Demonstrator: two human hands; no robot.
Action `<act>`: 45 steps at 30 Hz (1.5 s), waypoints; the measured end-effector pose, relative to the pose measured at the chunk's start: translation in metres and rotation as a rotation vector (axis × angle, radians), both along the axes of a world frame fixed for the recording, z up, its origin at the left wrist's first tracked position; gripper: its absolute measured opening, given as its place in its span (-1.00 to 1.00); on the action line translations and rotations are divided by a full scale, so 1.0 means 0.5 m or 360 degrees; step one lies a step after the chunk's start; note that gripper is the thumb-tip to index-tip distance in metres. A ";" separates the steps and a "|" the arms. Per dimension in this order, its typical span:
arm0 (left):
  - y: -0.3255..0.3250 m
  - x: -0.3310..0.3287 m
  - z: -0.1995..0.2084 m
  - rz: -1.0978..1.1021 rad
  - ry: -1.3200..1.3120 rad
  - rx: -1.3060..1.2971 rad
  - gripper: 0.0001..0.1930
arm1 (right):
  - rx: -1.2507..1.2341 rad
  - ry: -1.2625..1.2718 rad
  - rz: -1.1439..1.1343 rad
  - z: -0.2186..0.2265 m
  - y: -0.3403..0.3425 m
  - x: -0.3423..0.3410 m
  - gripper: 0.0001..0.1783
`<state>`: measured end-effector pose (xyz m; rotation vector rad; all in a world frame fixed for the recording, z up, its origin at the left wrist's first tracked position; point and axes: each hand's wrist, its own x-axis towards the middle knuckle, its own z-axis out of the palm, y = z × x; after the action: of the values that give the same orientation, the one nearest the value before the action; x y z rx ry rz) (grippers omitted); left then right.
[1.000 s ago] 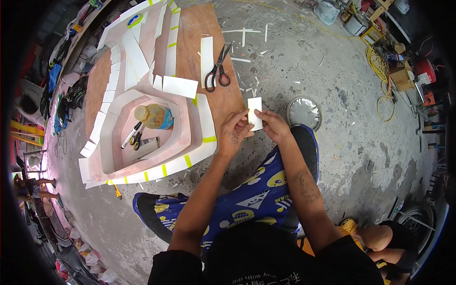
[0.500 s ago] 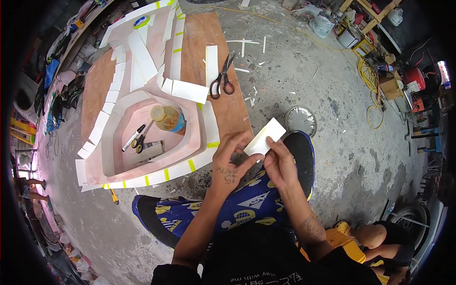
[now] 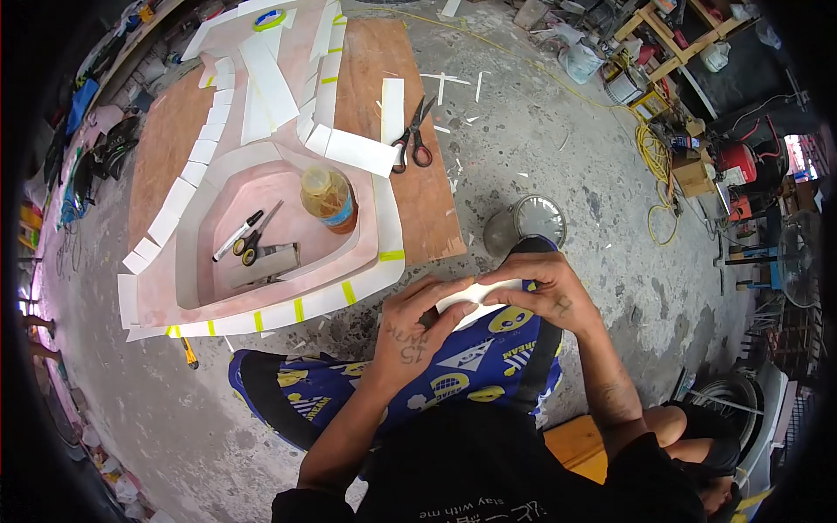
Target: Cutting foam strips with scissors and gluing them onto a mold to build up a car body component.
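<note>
Over my lap, a small white card piece (image 3: 466, 298) is pinched between both hands and looks slightly bent. My left hand (image 3: 418, 322) grips its left end with thumb and fingers. Around its right end closes my right hand (image 3: 551, 292), thumb below and fingers on the upper edge. Ahead to the left lies a pinkish shell-like form (image 3: 370, 218) edged with white card strips (image 3: 362, 152) and yellow-green tape. Its hollow holds a bottle of amber liquid (image 3: 327, 200), a marker (image 3: 237, 235) and small scissors (image 3: 255, 242). Larger black-and-red scissors (image 3: 418, 144) rest beside the strips.
Under the form is a brown wooden board (image 3: 375, 52). A tape roll (image 3: 269, 20) sits at its far end. Near my right knee stands a round metal can (image 3: 501, 234). A yellow cutter (image 3: 190, 353) and paper scraps lie on the concrete floor. Another person (image 3: 697, 436) sits lower right.
My right hand has shifted right and turned over to grip the card's right end from above. The card has come lower and more level. The view has shifted slightly.
</note>
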<state>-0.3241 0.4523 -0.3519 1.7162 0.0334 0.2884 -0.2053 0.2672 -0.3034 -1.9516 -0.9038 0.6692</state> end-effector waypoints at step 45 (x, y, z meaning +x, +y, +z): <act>0.023 -0.046 0.065 -0.0133 0.0129 -0.0050 -0.77 | 0.0150 -0.0030 0.0296 0.050 0.029 -0.012 -0.83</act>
<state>-0.3470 0.4639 -0.3195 1.6930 0.0257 0.1557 -0.2115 0.2816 -0.2784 -1.8078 -1.1182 0.7024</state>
